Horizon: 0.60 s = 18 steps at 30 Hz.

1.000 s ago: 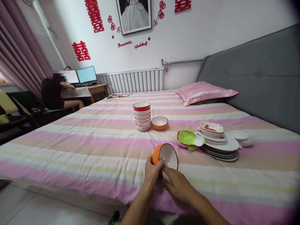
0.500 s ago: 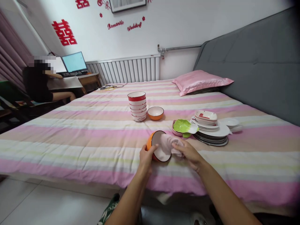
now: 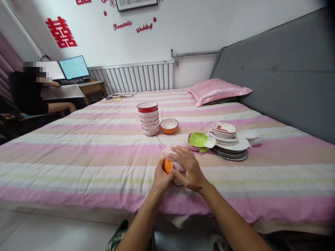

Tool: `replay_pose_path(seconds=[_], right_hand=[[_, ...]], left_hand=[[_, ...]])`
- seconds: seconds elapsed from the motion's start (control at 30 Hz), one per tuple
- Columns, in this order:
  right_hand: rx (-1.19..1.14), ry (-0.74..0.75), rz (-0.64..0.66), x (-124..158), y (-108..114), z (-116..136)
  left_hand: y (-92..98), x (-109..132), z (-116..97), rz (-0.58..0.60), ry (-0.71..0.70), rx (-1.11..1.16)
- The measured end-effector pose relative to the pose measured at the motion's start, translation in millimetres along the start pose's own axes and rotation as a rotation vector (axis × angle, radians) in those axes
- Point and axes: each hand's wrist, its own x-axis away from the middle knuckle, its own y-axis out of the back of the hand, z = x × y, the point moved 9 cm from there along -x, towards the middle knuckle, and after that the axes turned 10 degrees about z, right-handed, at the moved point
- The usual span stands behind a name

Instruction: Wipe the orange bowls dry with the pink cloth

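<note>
My left hand [image 3: 162,177] grips an orange bowl [image 3: 168,166] with a pale inside and dark rim, tilted on its side above the near part of the bed. A pale pink cloth [image 3: 169,151] is under my right hand [image 3: 190,169], which presses it against the bowl and hides most of both. Beyond my hands, a similar orange bowl [image 3: 169,130] sits upright beside a stack of white bowls [image 3: 151,122], the top one red-banded.
To the right lie green leaf-shaped dishes [image 3: 199,140], a pile of plates [image 3: 239,144] with small dishes on top, and white dishes [image 3: 251,136]. A pink pillow [image 3: 220,91] rests near the grey headboard [image 3: 282,76]. Cables [image 3: 117,97] lie at the back; a person [image 3: 28,90] sits at a desk.
My right hand has moved left with the cloth, from the bowl's inner right side to over its rim and outside. The bowl has turned, showing less of its inside. The view has shifted slightly right.
</note>
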Motion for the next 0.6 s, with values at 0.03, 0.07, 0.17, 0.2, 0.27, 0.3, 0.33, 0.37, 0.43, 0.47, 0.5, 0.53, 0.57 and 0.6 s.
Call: replay_pose_path(seconds=[0.03, 0.07, 0.17, 0.2, 0.27, 0.3, 0.33, 0.37, 0.43, 0.47, 0.5, 0.53, 0.57, 0.6], right_hand=[[0.022, 0.043, 0.065, -0.8, -4.4, 6.4], [0.008, 0.052, 0.092, -1.1, -4.3, 8.8], [-0.17, -0.007, 0.075, -1.8, 7.0, 5.0], [-0.22, -0.02, 0.08, -2.3, 9.1, 4.3], [-0.226, -0.012, 0.114, -3.5, 8.7, 6.9], [-0.179, 0.003, 0.136, -4.0, 6.6, 9.6], [-0.109, 0.016, 0.152, -4.2, 3.7, 12.0], [-0.029, 0.03, 0.161, -4.2, 0.6, 14.0], [0.12, 0.048, 0.156, -4.4, -5.3, 15.5], [0.181, 0.05, 0.148, -4.8, -7.5, 14.8], [0.23, 0.049, 0.139, -5.7, -8.9, 13.7], [0.267, 0.05, 0.135, -7.2, -9.8, 12.5], [0.294, 0.054, 0.141, -9.2, -10.7, 11.4], [0.31, 0.06, 0.154, -11.5, -11.4, 10.8]], left_hand=[[0.3, 0.2, -0.9, 0.019, -0.005, 0.017], [0.1, 0.6, -1.7, 0.044, -0.006, 0.028], [-2.7, 3.6, -5.3, 0.13, 0.002, 0.024], [-3.5, 5.0, -6.8, 0.15, 0.005, 0.019], [-4.4, 7.7, -9.8, 0.167, 0.011, 0.015], [-4.5, 8.8, -11.4, 0.167, 0.009, 0.013], [-4.7, 9.5, -12.7, 0.166, 0.003, 0.01], [-5.1, 10.0, -13.6, 0.165, -0.004, 0.005], [-5.9, 10.0, -13.2, 0.166, -0.016, -0.02], [-6.2, 9.8, -11.9, 0.165, -0.017, -0.041], [-6.2, 9.4, -10.0, 0.164, -0.015, -0.064], [-6.2, 9.1, -8.1, 0.164, -0.015, -0.089], [-6.3, 8.8, -6.8, 0.164, -0.021, -0.114], [-6.4, 8.6, -6.2, 0.166, -0.033, -0.138]])
